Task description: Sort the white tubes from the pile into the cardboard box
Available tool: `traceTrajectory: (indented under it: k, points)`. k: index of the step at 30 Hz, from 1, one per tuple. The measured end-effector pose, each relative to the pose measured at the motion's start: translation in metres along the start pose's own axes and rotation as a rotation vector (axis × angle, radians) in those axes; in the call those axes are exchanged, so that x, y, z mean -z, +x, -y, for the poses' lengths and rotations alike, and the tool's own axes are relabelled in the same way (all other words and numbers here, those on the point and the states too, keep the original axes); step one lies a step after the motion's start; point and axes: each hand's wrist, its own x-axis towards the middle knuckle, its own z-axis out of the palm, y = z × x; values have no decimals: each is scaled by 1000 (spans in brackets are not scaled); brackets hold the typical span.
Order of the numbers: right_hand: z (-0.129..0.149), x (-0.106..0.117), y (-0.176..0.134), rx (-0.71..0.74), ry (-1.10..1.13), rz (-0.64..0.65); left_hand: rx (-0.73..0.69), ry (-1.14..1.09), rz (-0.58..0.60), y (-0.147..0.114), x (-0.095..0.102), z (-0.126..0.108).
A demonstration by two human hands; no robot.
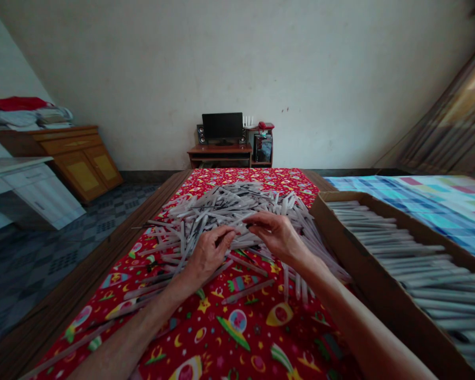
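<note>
A heap of pale translucent pens (206,211), some with dark parts inside, lies on a red cartoon-print cloth (257,327). My left hand (214,248) is closed in a pinch over the near side of the heap, on what looks like the end of a pale pen; its fingers hide most of it. Close by on the right, my right hand (275,235) pinches a small black pen part (248,226), its fingertips almost meeting those of the left. Whether the two pieces are joined, I cannot tell. Loose pens (248,291) lie below the hands.
Right of the heap stands a long cardboard box (380,301) filled with stacked pens. Beyond it is a checked bedspread (431,211). A computer desk (220,150) with a monitor (222,126) stands by the far wall. Left are a wooden cabinet (79,163) and white desk (43,195).
</note>
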Motion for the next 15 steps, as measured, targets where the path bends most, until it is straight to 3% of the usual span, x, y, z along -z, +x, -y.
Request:
traceTrajectory:
  k: [4,8,15]
  points:
    - [0,-3,0,-48,30,-2,152,-479,-68,2,-2,-4]
    - [-1,-6,-1,-51,-13,-1,209,-898,-196,5,1,-13]
    - [1,-1,0,-39,-141,13,228,-889,-210,5,4,-12]
